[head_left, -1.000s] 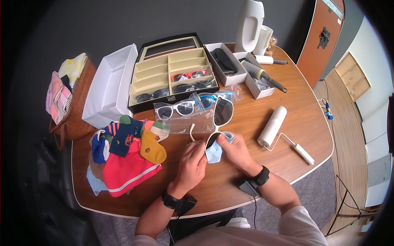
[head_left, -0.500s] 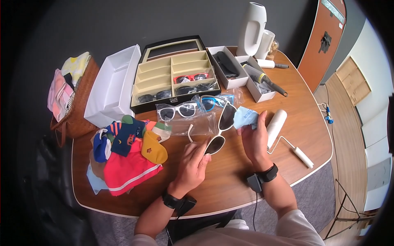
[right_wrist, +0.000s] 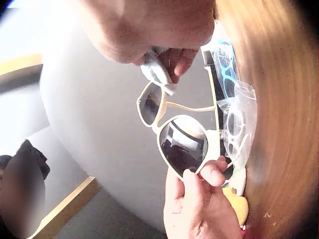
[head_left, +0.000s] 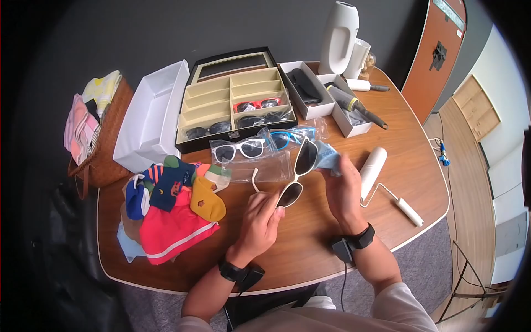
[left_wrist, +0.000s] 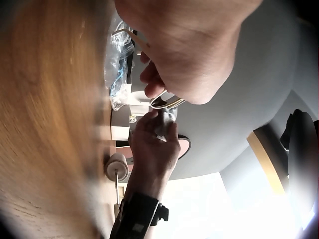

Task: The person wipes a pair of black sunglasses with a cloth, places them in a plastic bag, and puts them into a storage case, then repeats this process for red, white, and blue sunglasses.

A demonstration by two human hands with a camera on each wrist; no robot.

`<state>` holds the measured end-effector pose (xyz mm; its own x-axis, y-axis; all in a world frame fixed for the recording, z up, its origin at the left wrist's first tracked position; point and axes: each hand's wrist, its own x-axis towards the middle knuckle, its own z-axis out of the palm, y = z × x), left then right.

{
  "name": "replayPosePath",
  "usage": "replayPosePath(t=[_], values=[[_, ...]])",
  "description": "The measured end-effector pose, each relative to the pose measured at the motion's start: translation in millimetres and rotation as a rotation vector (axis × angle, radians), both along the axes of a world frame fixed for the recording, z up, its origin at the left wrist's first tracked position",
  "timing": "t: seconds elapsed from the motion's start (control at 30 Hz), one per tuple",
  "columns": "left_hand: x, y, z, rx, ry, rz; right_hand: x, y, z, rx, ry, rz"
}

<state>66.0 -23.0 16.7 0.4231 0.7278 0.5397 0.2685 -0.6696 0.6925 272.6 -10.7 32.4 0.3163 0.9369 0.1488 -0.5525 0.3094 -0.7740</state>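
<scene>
Nearby, bagged glasses [head_left: 238, 148], socks [head_left: 170, 187], roller [head_left: 373, 170], right hand [head_left: 344, 192] partly hiding blue cloth [head_left: 327, 157]

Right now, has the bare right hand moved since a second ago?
Yes, rightward: the right hand is now closer to the white cylindrical roller.

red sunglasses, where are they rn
In the head view, the red sunglasses sit in the right column of the open case, one compartment behind a dark pair.

no readable text, brands or numbers, pale strip [head_left: 448, 15] on the door [head_left: 425, 69] too small to read
</scene>
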Motion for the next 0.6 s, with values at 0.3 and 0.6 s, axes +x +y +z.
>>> replayPosePath(t=[0.3,0.6], values=[[0,0,1,0.005,0.002,-0.012,11,3,-7,-0.019,0.176,0.268],[1,-1,1,0.017,0.081,-0.103,5,-2,-3,-0.022,-0.032,0.289]])
